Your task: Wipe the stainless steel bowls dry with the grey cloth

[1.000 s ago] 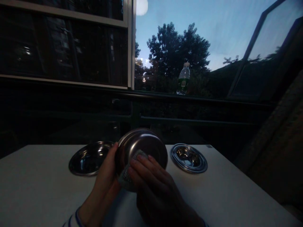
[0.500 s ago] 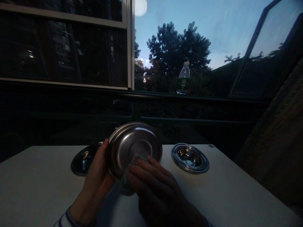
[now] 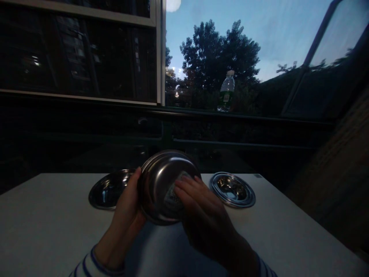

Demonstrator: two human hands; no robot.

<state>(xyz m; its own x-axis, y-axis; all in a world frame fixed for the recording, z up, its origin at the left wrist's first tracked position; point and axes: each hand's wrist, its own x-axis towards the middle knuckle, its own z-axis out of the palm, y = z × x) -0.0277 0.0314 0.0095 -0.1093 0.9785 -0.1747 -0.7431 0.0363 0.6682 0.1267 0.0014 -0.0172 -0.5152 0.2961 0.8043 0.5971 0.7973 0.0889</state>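
Note:
My left hand (image 3: 129, 206) grips a shiny metal bowl (image 3: 154, 177) by its left rim, thumb up along the edge. The bowl is tilted up above the table, its rounded underside toward me. Pressed against that underside is a pale, patterned cloth (image 3: 172, 198), under the fingers of my right hand (image 3: 201, 211). The right fingers lie close together over it and partly hide it. Behind my left hand a second metal bowl (image 3: 105, 192) rests on the table. On the right lies a small stack of metal dishes (image 3: 233, 190).
The white table (image 3: 54, 227) has its far edge just beyond the dishes. A capped plastic bottle (image 3: 226, 92) with a green label stands on the window ledge. A curtain (image 3: 331, 169) hangs at the right. The light is dim.
My right hand has slid the cloth up and to the right over the bowl's underside. The bowl and my left hand have shifted slightly right in view.

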